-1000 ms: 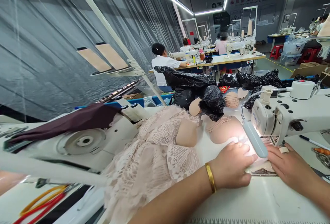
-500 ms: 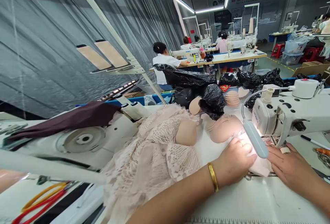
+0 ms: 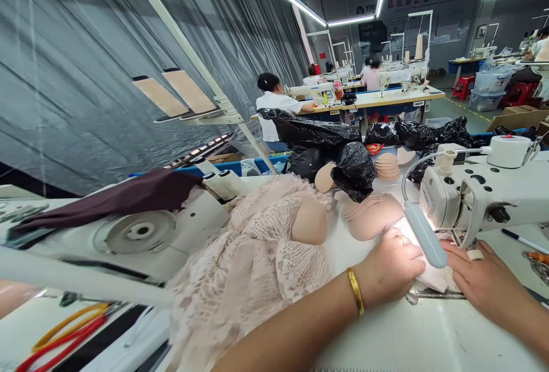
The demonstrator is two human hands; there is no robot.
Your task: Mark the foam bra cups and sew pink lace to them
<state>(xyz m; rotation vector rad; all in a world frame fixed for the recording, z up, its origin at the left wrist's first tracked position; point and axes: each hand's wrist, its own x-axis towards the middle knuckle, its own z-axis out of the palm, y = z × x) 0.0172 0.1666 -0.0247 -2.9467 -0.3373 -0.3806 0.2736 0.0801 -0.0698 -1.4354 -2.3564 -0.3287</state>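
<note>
My left hand (image 3: 397, 263), with a gold bangle at the wrist, is closed on a pale pink piece of fabric (image 3: 435, 278) left of the sewing machine's needle area. My right hand (image 3: 484, 275) lies fairly flat on the other side, fingers stretched toward the fabric's right edge beneath the sewing machine (image 3: 454, 189). A grey lamp (image 3: 425, 235) on a bendy neck shines on the fabric and hides part of it, along with the needle. Just beyond my left hand lie beige moulded cups (image 3: 373, 220).
Cream lace garments (image 3: 257, 258) are heaped to the left, with a loose beige cup (image 3: 309, 222) on them. Black plastic bags (image 3: 354, 166) and a stack of cups (image 3: 386, 166) stand behind. Red-handled scissors (image 3: 68, 343) lie lower left; a pen (image 3: 523, 240) lies right. Co-workers sit farther back.
The view has shifted slightly. The fabric piece lies at a slightly different angle between my hands, which stay in nearly the same places.
</note>
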